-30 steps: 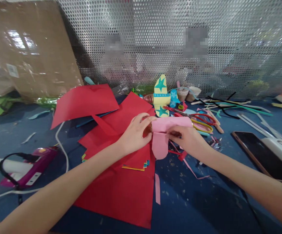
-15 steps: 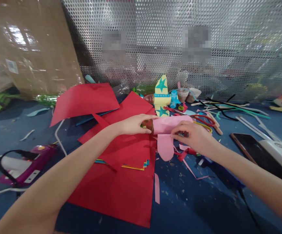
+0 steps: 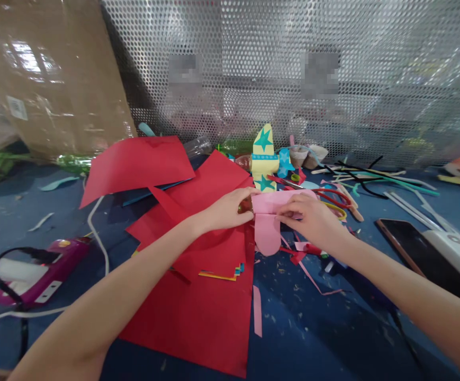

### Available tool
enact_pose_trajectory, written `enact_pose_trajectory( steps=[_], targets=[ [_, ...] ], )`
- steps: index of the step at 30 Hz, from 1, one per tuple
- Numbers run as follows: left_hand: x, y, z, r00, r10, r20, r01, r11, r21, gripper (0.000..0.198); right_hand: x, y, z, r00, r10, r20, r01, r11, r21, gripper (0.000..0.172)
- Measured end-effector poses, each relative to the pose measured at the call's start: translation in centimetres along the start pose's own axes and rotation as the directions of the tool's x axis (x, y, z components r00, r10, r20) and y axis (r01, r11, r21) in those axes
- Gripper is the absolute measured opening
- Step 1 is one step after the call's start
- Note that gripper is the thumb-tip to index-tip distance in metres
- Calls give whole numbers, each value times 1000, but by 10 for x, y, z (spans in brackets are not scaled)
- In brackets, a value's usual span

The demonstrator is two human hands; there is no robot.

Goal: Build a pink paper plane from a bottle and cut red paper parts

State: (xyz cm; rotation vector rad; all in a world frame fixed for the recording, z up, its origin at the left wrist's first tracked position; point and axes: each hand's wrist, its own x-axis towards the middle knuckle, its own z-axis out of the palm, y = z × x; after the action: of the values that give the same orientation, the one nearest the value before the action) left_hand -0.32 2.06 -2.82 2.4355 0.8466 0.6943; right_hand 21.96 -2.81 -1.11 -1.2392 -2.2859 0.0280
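Observation:
A small bottle wrapped in pink paper [image 3: 271, 203] lies sideways above the blue table, held between both hands. My left hand [image 3: 225, 210] is closed around its capped left end. My right hand [image 3: 309, 219] presses fingers onto the pink wrap from the right, pinching it. A rounded pink paper flap [image 3: 267, 235] hangs down from the wrap. Red paper sheets [image 3: 198, 296] lie under my left forearm. Just behind stands a yellow paper plane with teal stars [image 3: 263, 156].
Red-handled scissors [image 3: 325, 197] and loose paper strips lie right of the hands. A phone [image 3: 416, 246] and a white device [image 3: 458, 248] sit at the right. A purple glue gun [image 3: 43, 272] with cable lies at the left. Cardboard [image 3: 51, 79] leans on the perforated metal screen behind.
Both hands stayed on the pink-wrapped bottle, lifting and turning it slightly. My right hand slid up onto the wrap, and the pink flap shifted with it.

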Motion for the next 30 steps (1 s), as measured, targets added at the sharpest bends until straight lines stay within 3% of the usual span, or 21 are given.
enact_pose_trajectory(
  steps=[5,8,10,13,16,19,21,24,27,30],
  targets=[
    [-8,5,1,975,116,-190,-91,987,135,56,-12,-7,-7,998,-47,-32,48,999,18,13],
    [-21,24,5,927,220,-304,-177,971,164,37,-28,-15,-14,991,-95,-93,96,995,1,10],
    [-31,37,11,931,248,-268,-230,968,97,34,-41,-22,-19,976,-162,-148,157,987,-45,14],
    [-45,53,22,928,298,-223,-309,951,-13,13,-60,-33,-26,947,-263,-186,243,962,-127,15],
    [-54,63,27,907,356,-225,-369,929,-15,8,-76,-42,-29,936,-290,-200,254,949,-188,13],
    [-58,69,27,860,457,-225,-447,889,95,12,-87,-47,-30,951,-266,-159,233,952,-200,13],
    [-61,72,25,819,542,-191,-504,837,214,15,-94,-46,-32,973,-188,-133,168,975,-148,10],
    [-66,75,24,770,626,-120,-553,749,364,18,-108,-35,-38,988,76,-138,-96,985,-143,15],
    [-68,73,27,720,688,-92,-593,679,432,17,-127,-15,-41,933,319,-165,-355,887,-295,36],
    [-69,70,32,663,747,-58,-647,610,456,16,-144,6,-36,897,433,-85,-431,819,-379,54]
  ],
)
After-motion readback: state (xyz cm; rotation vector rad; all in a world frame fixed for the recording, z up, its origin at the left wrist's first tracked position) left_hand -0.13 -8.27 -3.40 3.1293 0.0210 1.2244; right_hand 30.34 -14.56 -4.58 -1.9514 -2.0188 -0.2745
